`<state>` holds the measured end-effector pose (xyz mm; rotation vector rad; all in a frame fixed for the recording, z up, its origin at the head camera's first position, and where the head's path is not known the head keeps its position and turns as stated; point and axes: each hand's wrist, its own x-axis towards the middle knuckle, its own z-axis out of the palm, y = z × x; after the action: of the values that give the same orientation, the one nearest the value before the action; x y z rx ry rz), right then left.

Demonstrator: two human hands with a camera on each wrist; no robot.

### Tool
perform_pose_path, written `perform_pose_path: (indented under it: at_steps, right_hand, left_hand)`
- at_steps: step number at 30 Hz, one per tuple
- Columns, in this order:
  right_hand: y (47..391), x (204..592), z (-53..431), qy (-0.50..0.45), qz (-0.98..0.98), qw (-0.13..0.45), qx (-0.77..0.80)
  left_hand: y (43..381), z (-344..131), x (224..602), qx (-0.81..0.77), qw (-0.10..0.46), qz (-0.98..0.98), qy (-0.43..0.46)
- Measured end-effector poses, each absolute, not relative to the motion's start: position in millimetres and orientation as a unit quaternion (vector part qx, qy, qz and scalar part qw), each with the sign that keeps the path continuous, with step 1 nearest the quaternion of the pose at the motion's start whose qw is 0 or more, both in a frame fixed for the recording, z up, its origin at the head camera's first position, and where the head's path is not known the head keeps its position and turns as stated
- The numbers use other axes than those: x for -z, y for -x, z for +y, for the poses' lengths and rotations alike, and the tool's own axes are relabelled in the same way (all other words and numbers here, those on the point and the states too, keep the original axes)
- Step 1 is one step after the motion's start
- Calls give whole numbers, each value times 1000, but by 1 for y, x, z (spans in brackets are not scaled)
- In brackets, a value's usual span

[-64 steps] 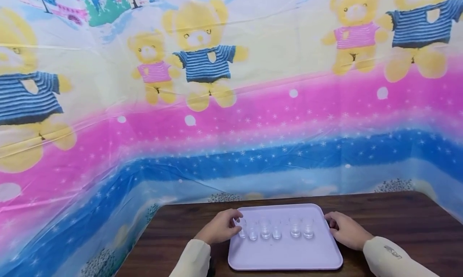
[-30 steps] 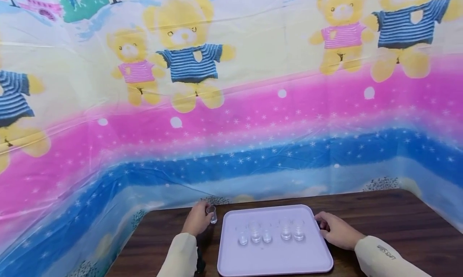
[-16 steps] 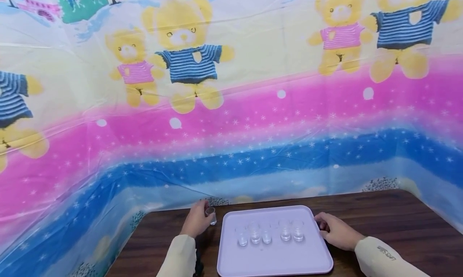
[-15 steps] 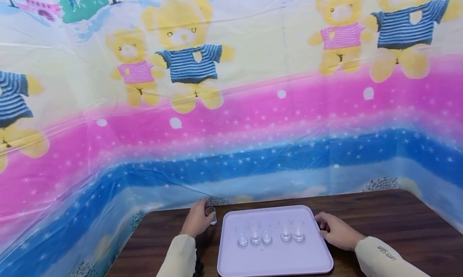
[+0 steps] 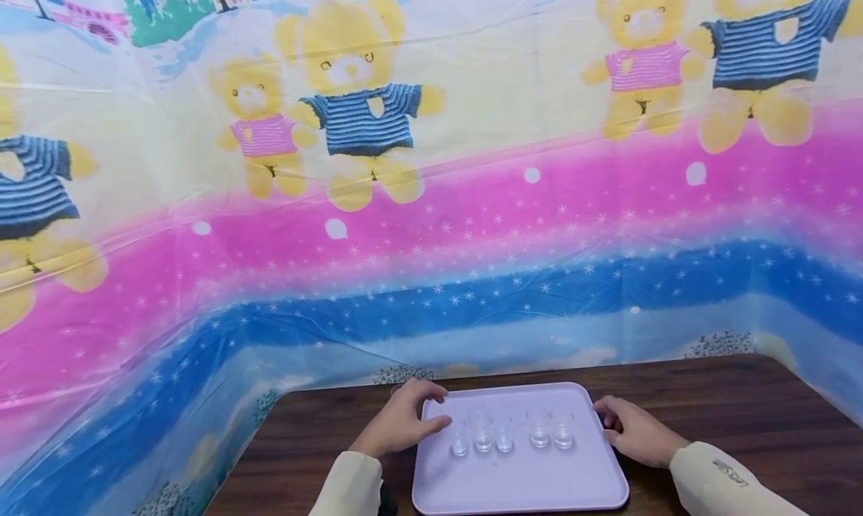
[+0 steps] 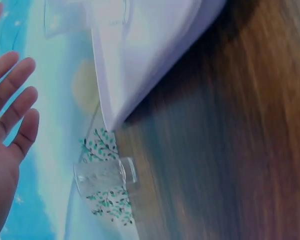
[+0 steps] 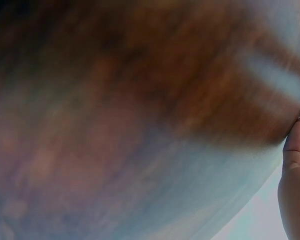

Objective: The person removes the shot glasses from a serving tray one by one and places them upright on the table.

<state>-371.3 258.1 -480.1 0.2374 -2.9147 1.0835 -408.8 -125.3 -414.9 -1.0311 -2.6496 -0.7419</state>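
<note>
In the head view my left hand [image 5: 402,420] reaches over the left rim of the lilac tray [image 5: 519,486], fingers spread and holding nothing. Its fingertips are close to the leftmost of several small clear glasses [image 5: 460,444] standing in a row on the tray. One more clear glass [image 6: 102,175] stands on the table beside the tray in the left wrist view; in the head view it is mostly hidden behind my left hand. My right hand [image 5: 642,432] rests loosely bent at the tray's right rim. The right wrist view shows its fingers [image 7: 296,145] only at the edge.
The tray lies on a dark brown wooden table [image 5: 728,404]. Behind the table hangs a cloth [image 5: 506,239] printed with bears, in pink and blue bands. The glasses on the tray stand upright, with a wider gap before the two on the right.
My left hand lifted a glass off the tray's left end, set it on the table to the left, let go and came back over the tray. The right hand has stayed at the rim.
</note>
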Motion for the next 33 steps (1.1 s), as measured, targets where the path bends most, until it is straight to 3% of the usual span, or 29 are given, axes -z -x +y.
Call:
perform_pose_path:
  at_steps: [13, 24, 33]
  right_hand:
    - [371, 482, 260, -79, -936, 14, -343]
    - [372, 480, 260, -83, -935, 14, -345]
    - [372, 481, 261, -83, -934, 8, -348]
  left_hand:
    - [404, -114, 422, 241, 45, -889, 386]
    - [410, -114, 429, 242, 66, -879, 407]
    - [414, -128, 422, 278, 42, -901, 331]
